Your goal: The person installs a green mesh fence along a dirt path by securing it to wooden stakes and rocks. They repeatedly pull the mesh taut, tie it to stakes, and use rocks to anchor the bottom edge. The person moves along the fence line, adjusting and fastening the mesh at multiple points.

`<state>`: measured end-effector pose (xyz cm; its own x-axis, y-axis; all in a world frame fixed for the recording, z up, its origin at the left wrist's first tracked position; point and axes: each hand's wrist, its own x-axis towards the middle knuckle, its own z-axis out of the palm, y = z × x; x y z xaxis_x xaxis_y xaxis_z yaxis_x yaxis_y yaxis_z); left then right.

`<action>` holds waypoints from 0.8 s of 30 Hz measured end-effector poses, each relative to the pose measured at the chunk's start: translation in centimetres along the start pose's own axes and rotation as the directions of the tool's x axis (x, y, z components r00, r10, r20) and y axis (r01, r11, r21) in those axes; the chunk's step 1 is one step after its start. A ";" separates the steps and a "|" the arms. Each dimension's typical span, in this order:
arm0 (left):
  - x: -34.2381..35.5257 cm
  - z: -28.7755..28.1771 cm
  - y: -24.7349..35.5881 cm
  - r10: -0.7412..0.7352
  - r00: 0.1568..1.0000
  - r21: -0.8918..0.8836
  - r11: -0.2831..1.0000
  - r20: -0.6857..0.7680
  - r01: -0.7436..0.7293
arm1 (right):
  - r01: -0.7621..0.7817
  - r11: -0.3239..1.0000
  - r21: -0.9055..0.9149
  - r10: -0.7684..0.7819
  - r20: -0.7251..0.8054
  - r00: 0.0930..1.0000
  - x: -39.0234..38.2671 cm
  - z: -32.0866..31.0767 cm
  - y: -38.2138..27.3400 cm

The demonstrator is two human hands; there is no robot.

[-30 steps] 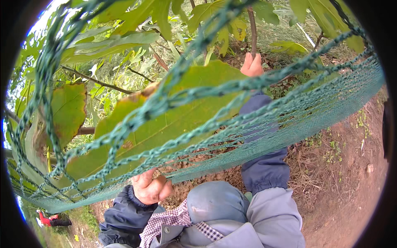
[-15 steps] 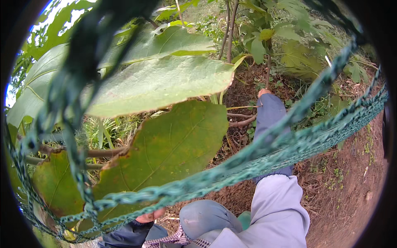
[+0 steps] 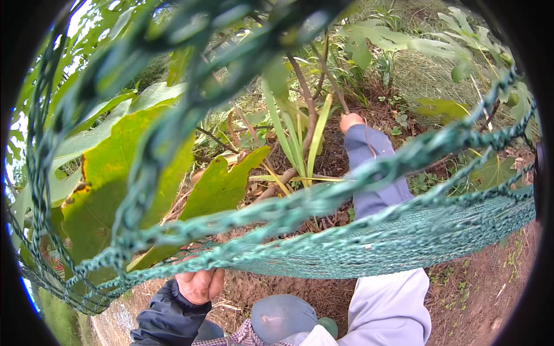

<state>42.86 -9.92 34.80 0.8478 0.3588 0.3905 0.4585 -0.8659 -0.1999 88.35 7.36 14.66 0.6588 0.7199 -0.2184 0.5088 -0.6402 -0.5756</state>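
Note:
My left hand (image 3: 199, 284) is at the lower edge of the green net (image 3: 288, 248), its fingers curled on the mesh and partly hidden by it. My right arm reaches out beyond the net, where my right hand (image 3: 351, 122) grips a thin upright stem (image 3: 334, 83), most fingers hidden by the hand and dark sleeve. Large green leaves with browned edges (image 3: 109, 190) hang at the left, behind the mesh. Blurred strands of net cross the top of the view close to the camera.
A forked branch (image 3: 307, 109) and strap-like leaves (image 3: 294, 144) rise from leaf-littered soil in the middle. Dry grass (image 3: 438, 81) lies at the back. Below are my bent knee (image 3: 283, 317) and brown dirt (image 3: 479, 288) to the right.
The view and net strands have shifted, uncovering more plant base and stems. Compared with half a second ago, my right hand sits farther left and higher, and more of my left hand shows.

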 end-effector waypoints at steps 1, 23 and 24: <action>0.2 0.2 0.2 -0.057 0.998 0.169 0.984 0.033 0.051 | -0.051 0.997 -0.051 0.052 0.016 0.999 0.6 1.4 1.7; 0.3 0.3 0.1 0.122 0.977 -0.045 0.990 -0.177 -0.131 | -0.194 0.911 0.364 0.351 -0.439 0.827 -14.7 -5.7 12.2; 0.3 0.3 0.1 0.120 0.978 -0.059 0.990 -0.172 -0.132 | -0.197 0.861 0.468 0.403 -0.394 0.826 -15.3 -5.7 12.4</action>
<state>43.24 -9.83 34.64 0.8383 0.1872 0.5121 0.3262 -0.9247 -0.1961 87.73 -13.13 15.32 0.9677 0.2307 -0.1016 0.0491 -0.5679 -0.8216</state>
